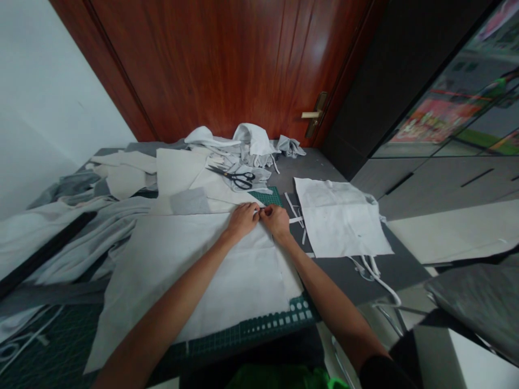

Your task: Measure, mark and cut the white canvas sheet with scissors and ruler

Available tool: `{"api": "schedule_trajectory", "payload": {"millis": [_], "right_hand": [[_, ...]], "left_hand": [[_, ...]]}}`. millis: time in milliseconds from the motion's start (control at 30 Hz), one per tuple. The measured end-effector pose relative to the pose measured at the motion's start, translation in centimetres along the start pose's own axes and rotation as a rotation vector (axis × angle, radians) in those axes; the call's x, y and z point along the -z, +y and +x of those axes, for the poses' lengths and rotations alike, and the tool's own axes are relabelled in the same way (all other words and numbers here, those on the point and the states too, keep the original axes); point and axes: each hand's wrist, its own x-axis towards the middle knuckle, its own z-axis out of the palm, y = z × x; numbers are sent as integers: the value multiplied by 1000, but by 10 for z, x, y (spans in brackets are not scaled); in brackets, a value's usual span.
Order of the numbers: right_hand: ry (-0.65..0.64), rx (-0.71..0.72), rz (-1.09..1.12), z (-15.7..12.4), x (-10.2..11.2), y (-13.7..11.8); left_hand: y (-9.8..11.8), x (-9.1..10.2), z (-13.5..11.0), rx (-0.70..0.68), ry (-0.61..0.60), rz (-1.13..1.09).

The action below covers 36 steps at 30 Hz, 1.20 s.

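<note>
A large sheet of white fabric [194, 270] lies spread over a green cutting mat [259, 327] in front of me. My left hand [242, 220] and my right hand [275, 220] meet at the sheet's far right corner. Both are closed in a pinch on the fabric's top edge, fingertips almost touching. Black-handled scissors [237, 177] lie just beyond the hands on more white pieces. A finished-looking white cloth bag [338, 217] with cord handles [379, 278] lies flat to the right of my right hand.
A heap of white and grey fabric [243, 143] sits at the table's back by a red-brown door [219, 65]. Grey cloth [81, 237] and a black bar [44, 251] lie left. Thin white strips [295, 216] rest beside the bag. A dark cabinet stands at right.
</note>
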Motion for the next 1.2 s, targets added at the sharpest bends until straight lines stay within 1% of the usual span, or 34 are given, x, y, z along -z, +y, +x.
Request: {"api": "schedule_trajectory", "payload": {"millis": [200, 533, 1200], "right_hand": [[-55, -65, -95, 0, 6, -2], [-114, -83, -135, 0, 12, -7], [-138, -72, -141, -4, 13, -6]], "left_hand": [[10, -2, 8, 76, -41, 59], [11, 0, 7, 57, -31, 65], [9, -4, 6, 82, -15, 65]]}}
